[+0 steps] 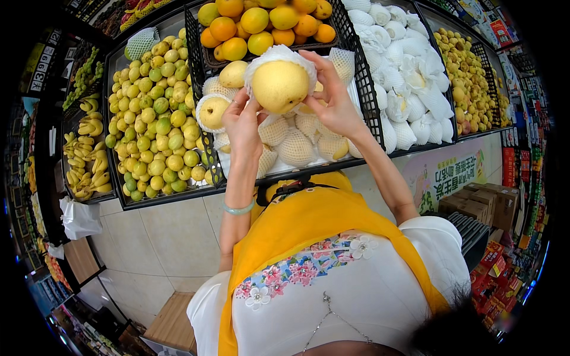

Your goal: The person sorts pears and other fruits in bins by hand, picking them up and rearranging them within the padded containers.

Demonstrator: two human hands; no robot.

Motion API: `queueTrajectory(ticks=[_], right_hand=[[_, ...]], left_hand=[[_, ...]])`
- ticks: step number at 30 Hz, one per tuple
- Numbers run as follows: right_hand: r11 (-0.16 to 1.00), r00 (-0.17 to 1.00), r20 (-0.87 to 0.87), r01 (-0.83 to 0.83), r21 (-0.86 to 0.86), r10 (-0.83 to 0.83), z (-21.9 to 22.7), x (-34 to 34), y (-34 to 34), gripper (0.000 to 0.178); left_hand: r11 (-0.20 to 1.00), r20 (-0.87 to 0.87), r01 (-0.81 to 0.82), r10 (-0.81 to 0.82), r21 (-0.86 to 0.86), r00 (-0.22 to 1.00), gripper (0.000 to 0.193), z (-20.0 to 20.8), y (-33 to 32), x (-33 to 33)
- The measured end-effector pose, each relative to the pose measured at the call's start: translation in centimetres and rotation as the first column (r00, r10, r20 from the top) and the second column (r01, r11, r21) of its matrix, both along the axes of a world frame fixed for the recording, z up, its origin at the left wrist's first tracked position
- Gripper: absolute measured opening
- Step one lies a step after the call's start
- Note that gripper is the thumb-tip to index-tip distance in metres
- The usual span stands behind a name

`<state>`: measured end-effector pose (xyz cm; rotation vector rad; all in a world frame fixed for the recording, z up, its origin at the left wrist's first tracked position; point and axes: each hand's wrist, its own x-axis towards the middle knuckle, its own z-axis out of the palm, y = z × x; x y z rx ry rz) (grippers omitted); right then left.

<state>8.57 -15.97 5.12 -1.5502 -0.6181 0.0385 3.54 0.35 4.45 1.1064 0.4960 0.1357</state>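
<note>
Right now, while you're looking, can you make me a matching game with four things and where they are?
1. Round yellow pear in white foam net
2. Pale green ring-shaped bangle
3. Curved yellow bananas
4. Round orange-coloured fruits

A. At the picture's top middle
B. Around the left forearm
C. Between the left hand and right hand
D. Toward the picture's left side

Pairs: 1-C, 2-B, 3-D, 4-A
</note>
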Motion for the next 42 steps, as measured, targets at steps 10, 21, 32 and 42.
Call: queueTrajectory(ticks=[10, 21, 32, 42], right_hand=[[0.954, 0.969, 0.225, 0.159, -0.254, -0.102, 0.4, 0.3, -0.9, 0.082], [0.991, 0.995, -0.021, 0.099, -0.091, -0.101, -1.6, -0.2, -3.8, 0.089], [0.623, 0.808, 0.397, 0.589, -0.515, -0.436, -4.2, 2.6, -14.2, 0.082], [0.197, 0.863, 0.492, 0.465, -0.863, 0.118, -7.3, 6.2, -14.9, 0.091]], left_hand=[[0.992, -0.014, 0.096, -0.095, 0.082, 0.995, 0.032, -0.4, -0.1, 0.7], [0.952, 0.151, 0.307, -0.305, 0.011, 0.940, 0.040, 0.9, -0.7, 0.6], [0.904, 0.750, 0.418, -0.339, 0.092, 0.568, 0.016, 14.3, -0.4, -9.0], [0.864, 0.841, 0.501, -0.229, -0.057, 0.491, 0.011, 16.4, -1.8, -12.3]])
